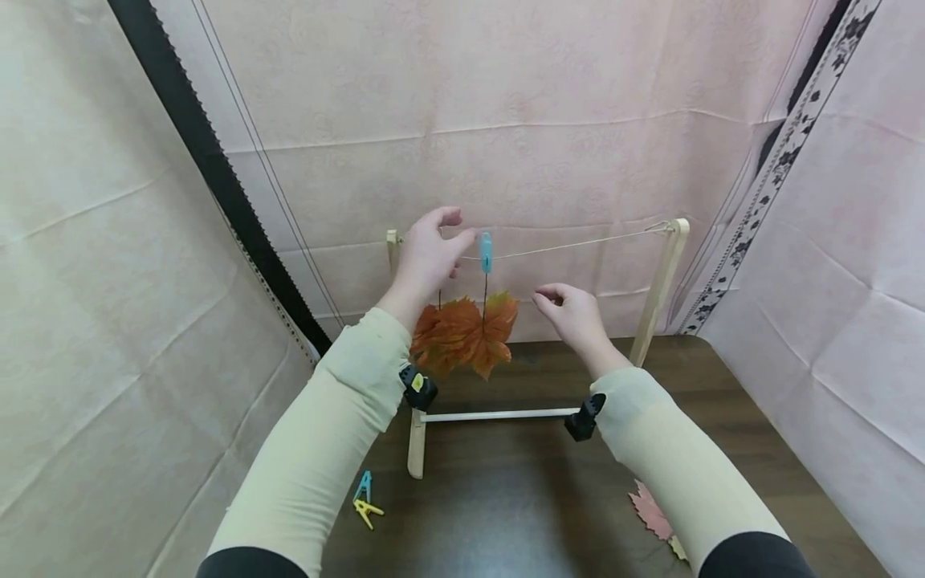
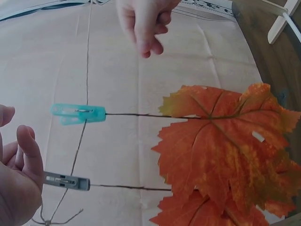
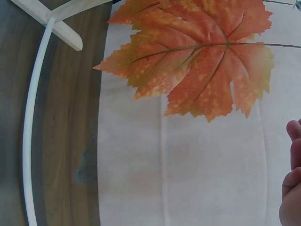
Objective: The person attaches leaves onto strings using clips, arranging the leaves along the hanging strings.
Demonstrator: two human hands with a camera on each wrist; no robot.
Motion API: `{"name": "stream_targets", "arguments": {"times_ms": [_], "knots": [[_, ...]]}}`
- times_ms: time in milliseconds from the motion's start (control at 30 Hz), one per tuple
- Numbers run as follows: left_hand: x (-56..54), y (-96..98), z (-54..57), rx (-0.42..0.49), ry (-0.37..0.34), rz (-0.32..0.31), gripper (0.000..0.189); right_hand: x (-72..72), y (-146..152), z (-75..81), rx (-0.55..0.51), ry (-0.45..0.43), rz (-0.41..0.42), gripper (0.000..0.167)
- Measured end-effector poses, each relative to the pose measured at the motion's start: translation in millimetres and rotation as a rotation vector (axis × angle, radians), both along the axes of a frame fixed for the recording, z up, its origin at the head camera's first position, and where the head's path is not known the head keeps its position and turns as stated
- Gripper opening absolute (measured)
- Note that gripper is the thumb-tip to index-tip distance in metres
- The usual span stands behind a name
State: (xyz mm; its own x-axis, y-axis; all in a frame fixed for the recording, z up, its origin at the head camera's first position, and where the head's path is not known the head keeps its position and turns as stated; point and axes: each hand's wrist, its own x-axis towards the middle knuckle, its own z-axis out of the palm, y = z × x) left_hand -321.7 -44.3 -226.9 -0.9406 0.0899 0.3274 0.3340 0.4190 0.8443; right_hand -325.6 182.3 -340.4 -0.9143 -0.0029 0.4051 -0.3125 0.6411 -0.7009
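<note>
Two orange leaves hang by dark stems from a thin string (image 1: 578, 243). A light blue clothespin (image 1: 486, 252) clips the stem of the nearer leaf (image 1: 495, 333) to the string. In the left wrist view a grey clothespin (image 2: 70, 182) holds the other leaf (image 2: 202, 212), which is partly overlapped. My left hand (image 1: 426, 253) is raised beside the pins, fingers and thumb apart with nothing between them. To the right of the leaves my right hand (image 1: 574, 313) hovers with loosely bent fingers, holding nothing.
The string runs between wooden posts, the right one (image 1: 661, 289) tilted, with a white rod (image 1: 499, 415) joining them low down. A blue clothespin (image 1: 364, 486) and a yellow clothespin (image 1: 367, 510) lie on the dark table (image 1: 499, 498). A pink leaf (image 1: 650, 512) lies by my right sleeve.
</note>
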Motion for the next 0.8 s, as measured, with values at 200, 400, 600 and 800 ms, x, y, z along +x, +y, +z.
{"name": "stream_targets", "arguments": {"times_ms": [200,400,600,800], "knots": [[-1.9,-9.0,1.2,0.006,0.036,0.041,0.045,1.4,4,-9.4,0.009,-0.03,-0.019,0.03],[-3.3,-22.5,2.2,0.052,0.045,0.035,0.047,2.2,6,-17.5,0.01,-0.046,-0.032,0.031],[-2.9,-43.5,7.1,0.018,0.07,0.101,0.049,3.5,12,-22.2,0.001,-0.064,-0.024,0.032],[-3.3,-61.0,10.9,0.017,0.062,0.129,0.055,6.6,22,-22.6,0.025,-0.049,-0.036,0.031]]}}
